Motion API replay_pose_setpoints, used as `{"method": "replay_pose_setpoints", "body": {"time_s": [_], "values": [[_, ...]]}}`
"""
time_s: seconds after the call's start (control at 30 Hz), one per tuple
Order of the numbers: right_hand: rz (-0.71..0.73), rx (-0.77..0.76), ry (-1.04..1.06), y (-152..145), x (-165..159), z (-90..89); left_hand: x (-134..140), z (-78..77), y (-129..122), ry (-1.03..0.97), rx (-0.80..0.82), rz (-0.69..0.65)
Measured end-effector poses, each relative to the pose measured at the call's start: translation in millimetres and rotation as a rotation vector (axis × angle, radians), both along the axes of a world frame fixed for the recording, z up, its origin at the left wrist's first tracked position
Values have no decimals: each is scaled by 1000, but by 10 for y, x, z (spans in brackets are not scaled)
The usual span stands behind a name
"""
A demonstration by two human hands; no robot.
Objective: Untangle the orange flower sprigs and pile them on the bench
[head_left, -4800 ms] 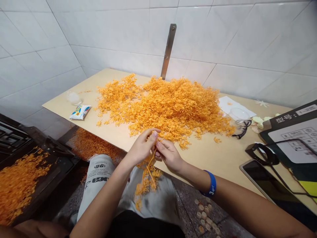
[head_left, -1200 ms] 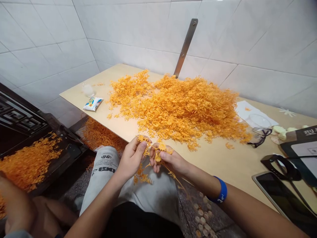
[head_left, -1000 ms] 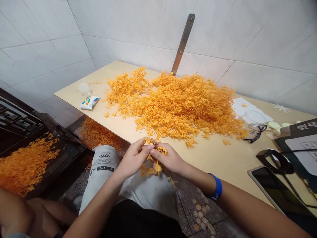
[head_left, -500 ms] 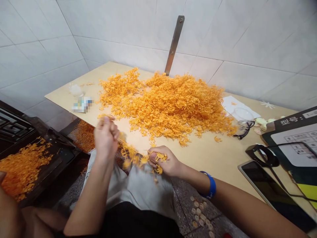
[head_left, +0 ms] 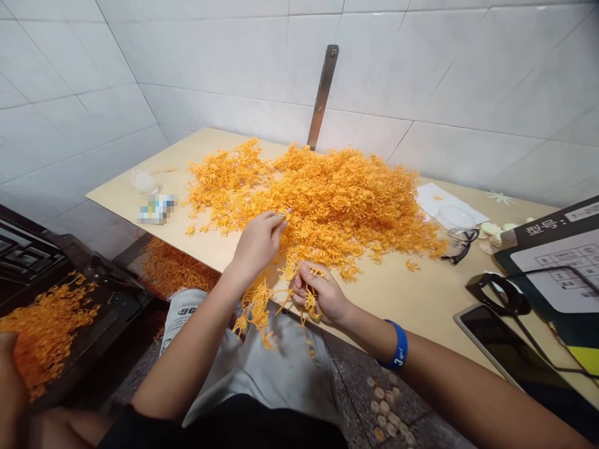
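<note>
My right hand point(head_left: 322, 294) is closed around a bunch of orange artificial flower sprigs point(head_left: 256, 308), thin branching stems with small star-shaped ends. The bunch hangs past the table's front edge, over my lap. My left hand point(head_left: 258, 242) is at the front of a big heap of the same orange sprigs point(head_left: 341, 193). Its fingertips are pinched together against the heap; what lies between them is hidden among the orange pieces.
On the tan table point(head_left: 402, 305) are glasses point(head_left: 461, 246), a phone point(head_left: 505, 349), a black looped strap point(head_left: 498, 293) and a labelled box point(head_left: 561, 255). A small packet point(head_left: 156, 209) lies left. More orange pieces point(head_left: 47, 330) lie lower left, beside another person's hand point(head_left: 9, 374).
My left hand has moved right and slightly up, from the table's left front edge to the heap. My right hand keeps its bunch and has shifted slightly right. The view has tilted a little.
</note>
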State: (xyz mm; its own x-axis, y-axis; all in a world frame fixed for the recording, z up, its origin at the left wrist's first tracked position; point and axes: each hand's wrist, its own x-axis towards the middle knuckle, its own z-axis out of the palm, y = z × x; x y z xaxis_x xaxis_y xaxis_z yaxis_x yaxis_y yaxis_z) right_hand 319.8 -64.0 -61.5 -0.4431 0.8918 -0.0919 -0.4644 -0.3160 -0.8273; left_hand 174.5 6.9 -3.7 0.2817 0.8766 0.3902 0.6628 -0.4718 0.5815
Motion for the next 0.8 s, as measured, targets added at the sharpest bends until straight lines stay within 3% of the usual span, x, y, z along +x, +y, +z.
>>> {"method": "replay_pose_setpoints", "body": {"time_s": [0.1, 0.27, 0.47, 0.53, 0.63, 0.73, 0.8], "values": [[-17, -54, 37, 29, 9, 12, 26, 5, 86, 118, 4, 77], [-26, -56, 39, 69, 14, 2, -36, -36, 105, 192, 57, -50], [-54, -17, -30, 71, 10, -15, -102, 34, 52, 328, 158, -40], [-68, -11, -37, 68, 9, -3, -145, 83, -20, 254, 113, -47], [-88, 12, -70, 64, 4, 12, -202, 104, -229, 17, -94, -104], [-95, 90, -157, 50, -3, 23, -182, 2, -517, -155, -295, -203], [-58, 185, -223, 23, -6, 39, -128, -111, -693, -269, -359, -187]]}}
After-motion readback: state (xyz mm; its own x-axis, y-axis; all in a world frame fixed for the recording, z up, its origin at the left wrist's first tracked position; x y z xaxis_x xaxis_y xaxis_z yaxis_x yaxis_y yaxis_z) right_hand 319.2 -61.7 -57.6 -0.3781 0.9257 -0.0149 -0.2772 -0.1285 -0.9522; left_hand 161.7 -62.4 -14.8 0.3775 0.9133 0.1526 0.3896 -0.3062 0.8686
